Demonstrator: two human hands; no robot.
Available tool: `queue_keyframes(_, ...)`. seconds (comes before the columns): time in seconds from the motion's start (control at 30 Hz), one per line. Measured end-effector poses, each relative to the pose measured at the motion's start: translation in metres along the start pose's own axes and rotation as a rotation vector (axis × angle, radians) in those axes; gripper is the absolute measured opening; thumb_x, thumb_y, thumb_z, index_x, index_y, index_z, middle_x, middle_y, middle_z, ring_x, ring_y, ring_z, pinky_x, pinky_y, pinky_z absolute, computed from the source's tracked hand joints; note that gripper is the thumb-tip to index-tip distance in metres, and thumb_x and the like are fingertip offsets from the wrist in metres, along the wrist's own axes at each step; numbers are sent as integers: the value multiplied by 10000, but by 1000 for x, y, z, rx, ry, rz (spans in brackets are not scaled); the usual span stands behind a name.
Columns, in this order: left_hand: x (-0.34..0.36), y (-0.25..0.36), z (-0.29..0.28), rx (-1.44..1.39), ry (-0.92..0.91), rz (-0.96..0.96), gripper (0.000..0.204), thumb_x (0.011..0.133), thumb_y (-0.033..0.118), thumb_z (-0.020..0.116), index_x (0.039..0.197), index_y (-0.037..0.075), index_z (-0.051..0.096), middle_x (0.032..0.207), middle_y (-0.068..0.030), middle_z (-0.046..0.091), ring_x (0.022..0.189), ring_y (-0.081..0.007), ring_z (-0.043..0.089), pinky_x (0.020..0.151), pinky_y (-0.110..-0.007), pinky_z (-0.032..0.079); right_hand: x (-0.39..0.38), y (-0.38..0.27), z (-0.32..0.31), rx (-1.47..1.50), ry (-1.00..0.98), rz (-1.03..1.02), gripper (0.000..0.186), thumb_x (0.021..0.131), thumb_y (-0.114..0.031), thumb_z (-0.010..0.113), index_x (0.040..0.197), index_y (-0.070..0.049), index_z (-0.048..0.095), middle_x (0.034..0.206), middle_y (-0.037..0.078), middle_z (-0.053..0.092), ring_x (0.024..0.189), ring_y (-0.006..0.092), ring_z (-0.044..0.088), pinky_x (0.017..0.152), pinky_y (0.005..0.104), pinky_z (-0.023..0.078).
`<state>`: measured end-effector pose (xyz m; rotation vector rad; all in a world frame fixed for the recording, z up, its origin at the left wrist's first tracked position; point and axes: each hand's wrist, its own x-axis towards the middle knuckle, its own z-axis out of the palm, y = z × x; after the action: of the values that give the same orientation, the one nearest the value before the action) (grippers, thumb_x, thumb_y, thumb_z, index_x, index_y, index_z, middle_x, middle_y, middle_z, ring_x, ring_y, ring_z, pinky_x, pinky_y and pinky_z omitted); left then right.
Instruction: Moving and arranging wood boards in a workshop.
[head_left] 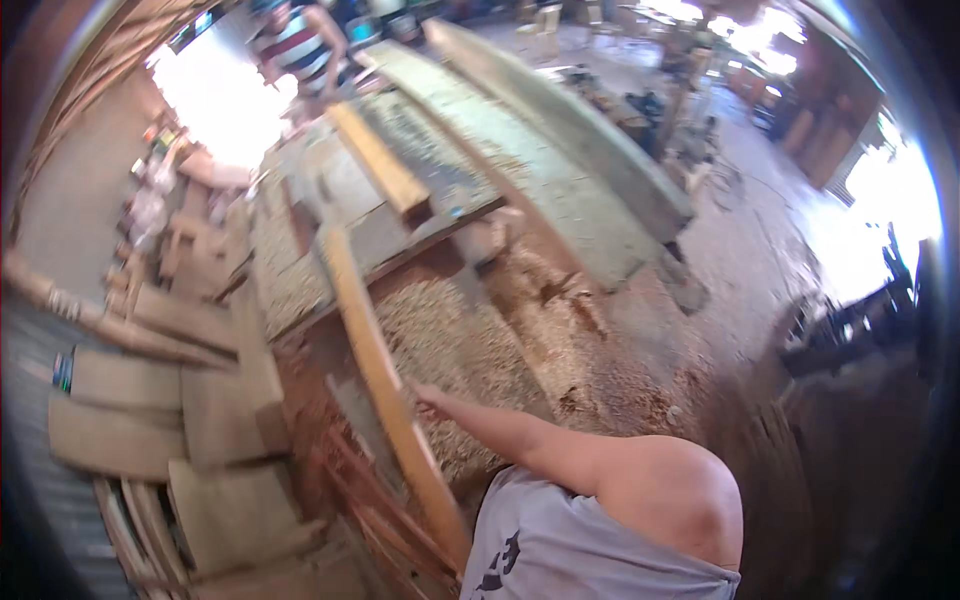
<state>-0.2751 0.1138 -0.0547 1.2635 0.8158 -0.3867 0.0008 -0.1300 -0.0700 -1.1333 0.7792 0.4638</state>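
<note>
My right hand [425,398] reaches out from my bare arm and grips the edge of a long yellowish wooden board [363,335], its fingers blurred and partly hidden. The board runs from the lower middle up to a shaving-covered machine table [277,265]. A shorter yellow timber [378,155] lies on that table farther back. Wood shavings [440,350] are heaped beside my board, just beyond my hand. My left hand is not in view.
A co-worker in a striped shirt [300,50] stands behind the table. Long planks [540,120] lie along its right side. Stacked boards [125,380] fill the left. Dark machinery [855,320] stands at the right; shavings litter the floor [690,385].
</note>
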Motion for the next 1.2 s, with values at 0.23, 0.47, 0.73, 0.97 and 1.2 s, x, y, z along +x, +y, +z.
queue_keyframes(0.23,-22,-18,-30,-123,141,-1,437,802,357,442,1029,-16,455,922,-99,526,788,-198,513,715,-288,415,-3,16,61,59,-56,-186,510,685,-537,532,857,-57,552,653,30,525,557,111,465,490,269,392)
queue_keyframes(0.47,-37,-31,-51,-192,253,-33,433,805,356,436,1030,-13,453,916,-98,526,784,-198,512,713,-286,414,-19,63,21,241,97,-249,615,643,-481,613,956,40,516,810,104,563,700,182,533,608,305,431)
queue_keyframes(0.73,-10,-14,-22,-175,168,-2,429,808,354,429,1032,-11,451,909,-98,527,780,-197,511,711,-283,414,-29,12,-64,62,110,-306,598,761,-465,473,1191,-85,305,1041,77,472,877,188,502,704,332,426)
queue_keyframes(0.97,48,22,110,58,-316,68,334,815,344,432,939,34,420,840,-67,500,722,-153,522,543,-272,457,-137,53,-111,230,-321,323,696,734,-602,364,1240,-141,242,1111,98,432,867,224,494,699,408,425)
queue_keyframes(1.2,10,50,216,360,-741,78,303,816,182,470,1069,20,429,908,-63,532,779,-125,534,570,-239,467,-144,33,-151,536,-204,-33,623,742,-592,352,1118,-102,427,952,73,547,816,215,546,691,409,448)
